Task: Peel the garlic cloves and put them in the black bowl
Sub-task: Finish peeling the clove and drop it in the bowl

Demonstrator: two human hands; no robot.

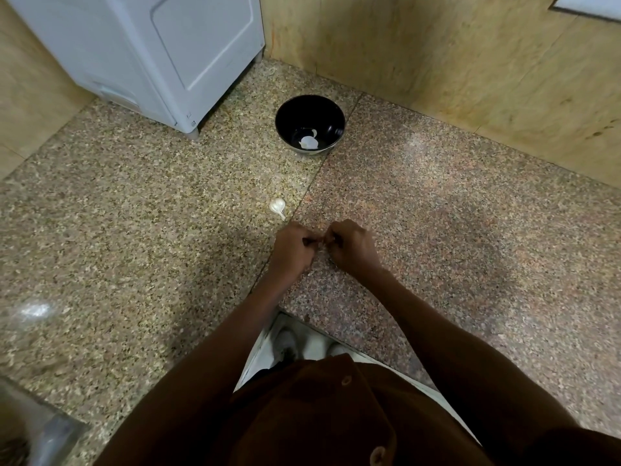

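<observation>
A black bowl (pixel 309 124) stands on the granite counter (pixel 470 213) toward the back, with two pale peeled cloves (pixel 309 141) lying in its bottom. A white garlic bulb (pixel 277 206) with a short stem lies on the counter between the bowl and my hands. My left hand (pixel 291 246) and my right hand (pixel 350 246) are close together over the counter, fingers curled, both pinching a small pale garlic clove (pixel 322 244) between them. Most of that clove is hidden by my fingers.
A white appliance (pixel 161 52) stands at the back left, close to the bowl. Beige stone walls (pixel 453 52) close off the back and right. The counter's front edge (pixel 336 334) runs below my wrists, with the floor and my shoes beneath it.
</observation>
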